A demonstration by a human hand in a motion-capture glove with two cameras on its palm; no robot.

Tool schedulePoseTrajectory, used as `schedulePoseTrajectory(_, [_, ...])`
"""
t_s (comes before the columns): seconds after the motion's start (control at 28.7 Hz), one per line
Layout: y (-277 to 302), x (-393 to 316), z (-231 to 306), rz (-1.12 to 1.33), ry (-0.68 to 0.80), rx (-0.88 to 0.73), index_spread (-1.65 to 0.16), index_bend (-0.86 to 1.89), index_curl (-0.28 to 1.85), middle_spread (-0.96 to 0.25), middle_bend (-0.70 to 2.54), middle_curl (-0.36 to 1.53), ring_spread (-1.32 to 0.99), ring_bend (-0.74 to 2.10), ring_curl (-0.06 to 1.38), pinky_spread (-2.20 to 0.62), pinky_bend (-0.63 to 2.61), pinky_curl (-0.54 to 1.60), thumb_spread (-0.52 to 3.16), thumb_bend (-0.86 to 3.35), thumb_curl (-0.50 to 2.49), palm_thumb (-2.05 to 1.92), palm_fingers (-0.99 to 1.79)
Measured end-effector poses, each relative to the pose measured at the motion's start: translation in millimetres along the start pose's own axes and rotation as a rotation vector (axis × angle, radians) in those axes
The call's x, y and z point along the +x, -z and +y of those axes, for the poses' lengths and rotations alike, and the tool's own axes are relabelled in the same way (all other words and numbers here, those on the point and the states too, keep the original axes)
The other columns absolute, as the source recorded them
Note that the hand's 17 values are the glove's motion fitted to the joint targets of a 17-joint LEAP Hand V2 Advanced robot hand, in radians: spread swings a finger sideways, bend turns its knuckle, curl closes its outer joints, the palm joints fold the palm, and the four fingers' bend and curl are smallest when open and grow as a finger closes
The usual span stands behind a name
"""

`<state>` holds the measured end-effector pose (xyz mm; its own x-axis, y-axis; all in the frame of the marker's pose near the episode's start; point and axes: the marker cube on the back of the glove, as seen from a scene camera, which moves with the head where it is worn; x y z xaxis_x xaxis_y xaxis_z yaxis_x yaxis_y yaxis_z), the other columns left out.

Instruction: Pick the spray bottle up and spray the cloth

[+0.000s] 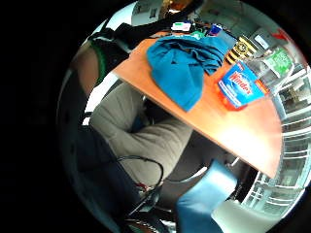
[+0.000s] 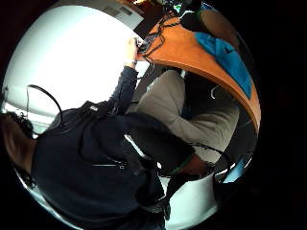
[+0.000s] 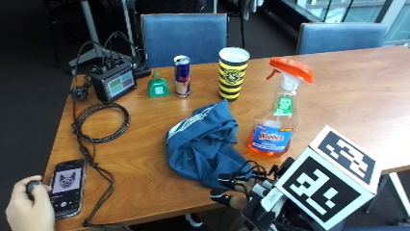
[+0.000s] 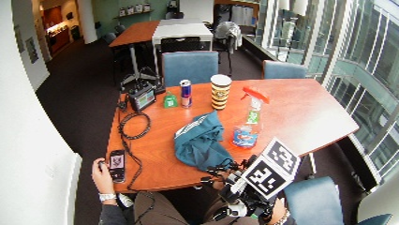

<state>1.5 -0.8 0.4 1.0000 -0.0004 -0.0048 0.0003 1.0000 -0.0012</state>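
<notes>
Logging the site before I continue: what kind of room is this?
Probably an office meeting area: a large wooden table with blue chairs, more tables behind, and glass walls along one side.

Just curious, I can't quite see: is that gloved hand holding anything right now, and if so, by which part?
Nothing, as far as shows. The gloved hand hangs at the table's near edge, beside the cloth; the spray bottle stands untouched.
</notes>
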Motion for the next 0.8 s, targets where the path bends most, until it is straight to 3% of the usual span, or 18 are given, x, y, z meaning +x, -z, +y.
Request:
schedulePoseTrajectory(0.31, [-5, 12, -7, 0.003, -0.029, -0.023, -0.37, 0.23, 0.2, -0.09, 0.19, 0.14, -0.07, 0.33, 0.18, 0.18, 0.37, 0.19, 0.71, 0.06, 0.11, 0.24, 0.62])
schedulePoseTrajectory(0.8, [-11, 27, -11, 0.008, -0.078, -0.043, -0.43, 0.18, 0.27, -0.11, 0.17, 0.21, -0.08, 0.3, 0.23, 0.22, 0.35, 0.25, 0.9, -0.02, 0.19, 0.27, 0.59])
